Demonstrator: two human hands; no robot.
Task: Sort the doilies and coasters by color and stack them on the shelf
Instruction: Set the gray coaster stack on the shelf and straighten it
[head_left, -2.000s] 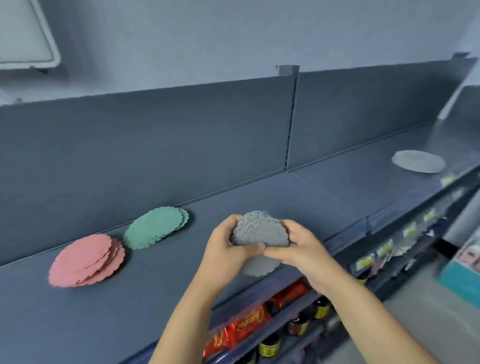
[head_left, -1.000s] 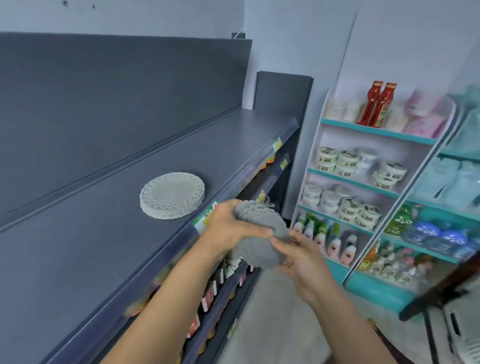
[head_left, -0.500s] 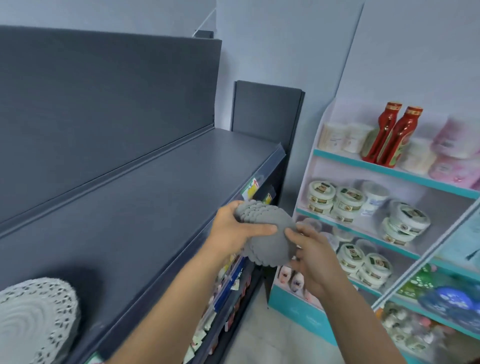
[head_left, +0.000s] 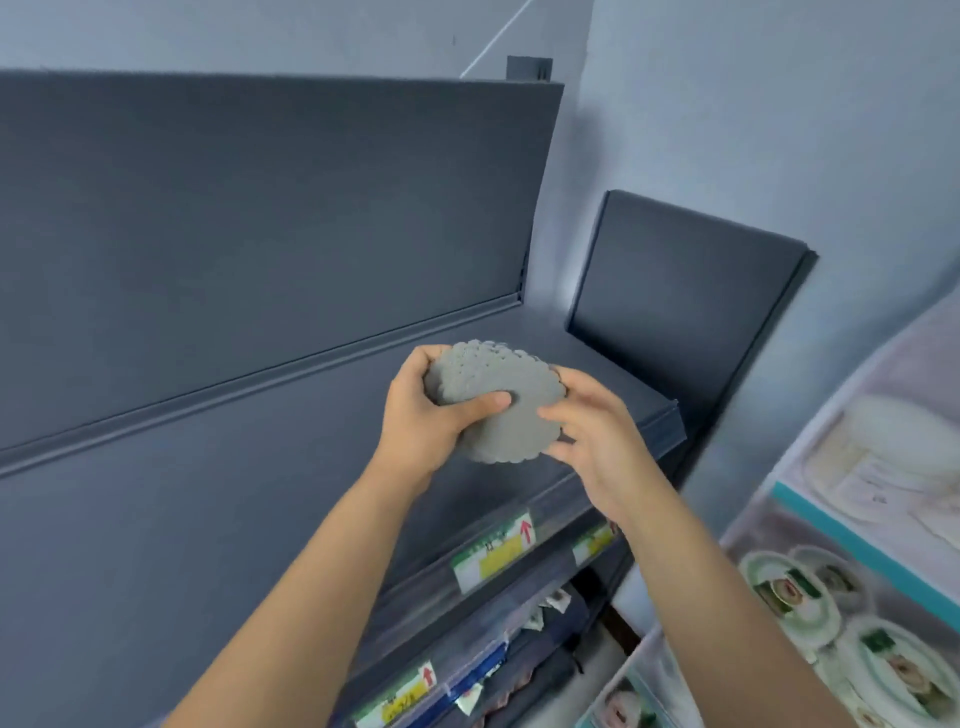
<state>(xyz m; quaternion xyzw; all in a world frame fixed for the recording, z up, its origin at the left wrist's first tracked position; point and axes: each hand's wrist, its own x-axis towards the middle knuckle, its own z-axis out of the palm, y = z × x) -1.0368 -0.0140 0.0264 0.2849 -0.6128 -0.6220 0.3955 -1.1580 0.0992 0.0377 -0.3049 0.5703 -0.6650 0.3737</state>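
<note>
Together — hands (head_left: 422, 415) (head_left: 597, 441) grip grey coasters (head_left: 498, 371)

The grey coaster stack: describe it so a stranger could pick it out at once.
Find the long dark shelf along the wall, with yellow price labels on its front edge. Near its far end, the left hand and right hand hold the grey coaster stack, a thick pile of round discs. Scalloped edges and pale grey colour set it apart from the dark shelf behind.
</note>
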